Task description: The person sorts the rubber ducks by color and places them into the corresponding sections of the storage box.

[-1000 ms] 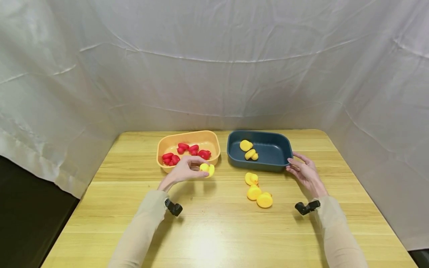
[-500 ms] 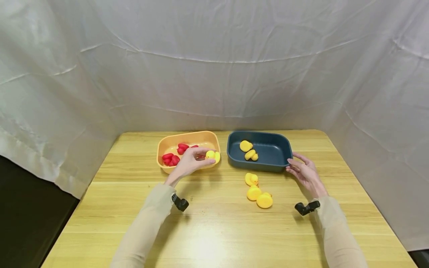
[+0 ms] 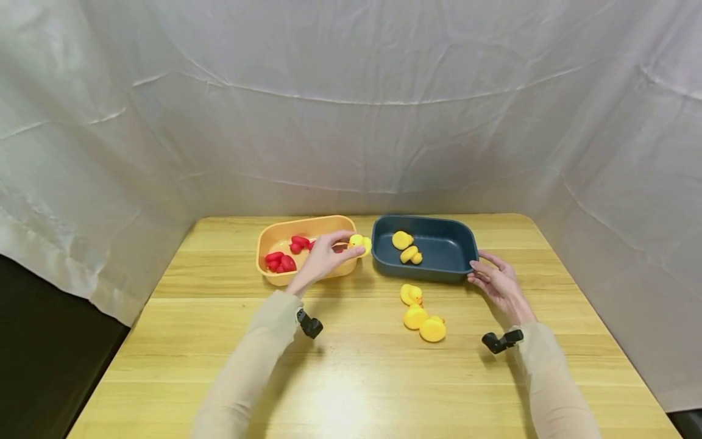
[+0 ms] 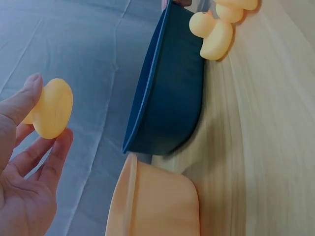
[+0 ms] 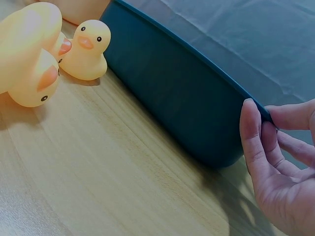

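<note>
Pinching yellow duck (image 3: 359,242) w/ left hand (image 3: 325,257) fingers; right hand (image 3: 496,281) fingers grip blue bin (image 3: 425,269) corner; no readable writing.

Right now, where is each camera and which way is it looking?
Head: up high, looking down at the table, both sleeves, left hand and right hand.
Left wrist: beside the left hand, facing the held yellow duck.
Right wrist: low by the right hand, facing the blue tub.
All three show the blue tub and the loose ducks.
</note>
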Demonstrator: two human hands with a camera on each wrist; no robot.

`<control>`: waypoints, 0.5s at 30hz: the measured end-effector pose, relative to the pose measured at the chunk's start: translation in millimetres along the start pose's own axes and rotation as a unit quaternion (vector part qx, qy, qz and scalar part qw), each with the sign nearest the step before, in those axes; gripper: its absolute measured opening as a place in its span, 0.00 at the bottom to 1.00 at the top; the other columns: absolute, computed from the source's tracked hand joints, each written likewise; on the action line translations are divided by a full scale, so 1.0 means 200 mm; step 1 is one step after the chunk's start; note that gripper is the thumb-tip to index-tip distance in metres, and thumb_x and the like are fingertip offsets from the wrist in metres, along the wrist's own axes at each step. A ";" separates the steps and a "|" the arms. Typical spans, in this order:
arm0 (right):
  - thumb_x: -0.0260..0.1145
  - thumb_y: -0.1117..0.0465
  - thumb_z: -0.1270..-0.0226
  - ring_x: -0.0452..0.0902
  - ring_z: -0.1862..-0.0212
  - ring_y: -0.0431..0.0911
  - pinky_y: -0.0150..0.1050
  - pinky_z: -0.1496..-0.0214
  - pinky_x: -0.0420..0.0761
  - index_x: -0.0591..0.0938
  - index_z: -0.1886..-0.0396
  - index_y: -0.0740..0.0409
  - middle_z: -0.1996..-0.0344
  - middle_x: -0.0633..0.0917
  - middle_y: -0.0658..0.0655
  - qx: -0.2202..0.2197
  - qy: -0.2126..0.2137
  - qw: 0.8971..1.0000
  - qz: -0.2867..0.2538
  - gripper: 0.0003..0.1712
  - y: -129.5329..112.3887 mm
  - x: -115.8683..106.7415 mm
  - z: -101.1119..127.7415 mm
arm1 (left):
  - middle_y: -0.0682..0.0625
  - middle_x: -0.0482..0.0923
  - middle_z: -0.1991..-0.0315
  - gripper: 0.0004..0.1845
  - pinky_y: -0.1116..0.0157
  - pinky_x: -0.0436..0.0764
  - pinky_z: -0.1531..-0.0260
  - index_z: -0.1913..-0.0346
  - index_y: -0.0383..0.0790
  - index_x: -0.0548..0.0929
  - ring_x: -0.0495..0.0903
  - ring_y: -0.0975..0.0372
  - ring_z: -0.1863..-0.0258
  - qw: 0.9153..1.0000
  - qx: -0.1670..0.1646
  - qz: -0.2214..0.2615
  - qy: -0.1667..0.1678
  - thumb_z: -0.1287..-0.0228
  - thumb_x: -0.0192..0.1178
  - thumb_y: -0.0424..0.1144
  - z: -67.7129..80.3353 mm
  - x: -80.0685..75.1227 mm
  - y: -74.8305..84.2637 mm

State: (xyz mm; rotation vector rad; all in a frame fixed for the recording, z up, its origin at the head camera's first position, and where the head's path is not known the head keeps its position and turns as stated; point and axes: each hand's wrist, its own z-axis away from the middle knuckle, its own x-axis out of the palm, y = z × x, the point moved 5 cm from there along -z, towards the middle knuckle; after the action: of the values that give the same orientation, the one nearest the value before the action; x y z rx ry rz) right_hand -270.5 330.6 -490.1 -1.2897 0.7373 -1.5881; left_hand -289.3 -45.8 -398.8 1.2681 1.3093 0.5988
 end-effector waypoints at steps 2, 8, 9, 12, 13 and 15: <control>0.60 0.65 0.40 0.80 0.71 0.43 0.33 0.64 0.83 0.50 0.31 0.57 0.68 0.82 0.53 -0.001 0.000 1.000 0.001 0.41 0.00 0.00 0.00 | 0.49 0.80 0.56 0.22 0.63 0.79 0.52 0.53 0.44 0.79 0.80 0.58 0.55 1.000 0.006 0.003 0.005 0.53 0.67 0.47 -0.02 0.01 0.00; 0.59 0.66 0.40 0.81 0.72 0.43 0.34 0.65 0.84 0.50 0.31 0.58 0.71 0.82 0.51 -0.014 -0.001 1.000 -0.002 0.40 0.00 0.01 0.00 | 0.48 0.80 0.57 0.21 0.63 0.78 0.50 0.54 0.42 0.80 0.80 0.60 0.55 1.000 0.026 0.000 0.008 0.52 0.67 0.45 -0.07 0.06 0.02; 0.59 0.66 0.39 0.81 0.72 0.43 0.34 0.65 0.84 0.50 0.31 0.58 0.71 0.82 0.51 -0.014 -0.001 1.000 -0.003 0.40 0.00 0.01 0.00 | 0.49 0.80 0.57 0.21 0.63 0.78 0.50 0.54 0.43 0.80 0.80 0.60 0.55 1.000 0.022 -0.004 0.009 0.52 0.67 0.45 -0.07 0.07 0.03; 0.59 0.66 0.39 0.81 0.72 0.43 0.34 0.66 0.83 0.49 0.31 0.58 0.72 0.82 0.51 -0.013 0.000 1.000 -0.002 0.40 0.00 0.01 0.00 | 0.46 0.80 0.57 0.20 0.58 0.77 0.48 0.53 0.40 0.80 0.79 0.57 0.55 1.000 0.014 0.002 0.009 0.52 0.67 0.42 -0.07 0.08 0.08; 0.59 0.66 0.40 0.81 0.72 0.43 0.33 0.66 0.83 0.49 0.31 0.58 0.72 0.82 0.51 -0.012 0.002 1.000 0.000 0.40 0.00 0.01 0.00 | 0.45 0.80 0.57 0.20 0.57 0.76 0.48 0.53 0.39 0.80 0.79 0.56 0.55 1.000 0.015 0.006 0.007 0.52 0.67 0.41 -0.07 0.09 0.10; 0.59 0.66 0.40 0.81 0.73 0.43 0.33 0.66 0.83 0.49 0.31 0.59 0.72 0.83 0.51 -0.011 0.003 1.000 -0.002 0.40 0.00 0.01 0.00 | 0.42 0.79 0.56 0.20 0.54 0.75 0.47 0.53 0.35 0.79 0.79 0.53 0.54 1.000 0.018 0.013 0.005 0.51 0.66 0.38 -0.07 0.10 0.14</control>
State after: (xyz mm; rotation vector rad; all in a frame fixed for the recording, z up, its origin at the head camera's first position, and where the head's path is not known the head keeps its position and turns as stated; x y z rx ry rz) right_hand -270.7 328.0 -488.7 -1.3035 0.7580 -1.5918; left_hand -288.1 -15.0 -378.6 1.3135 1.3188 0.6028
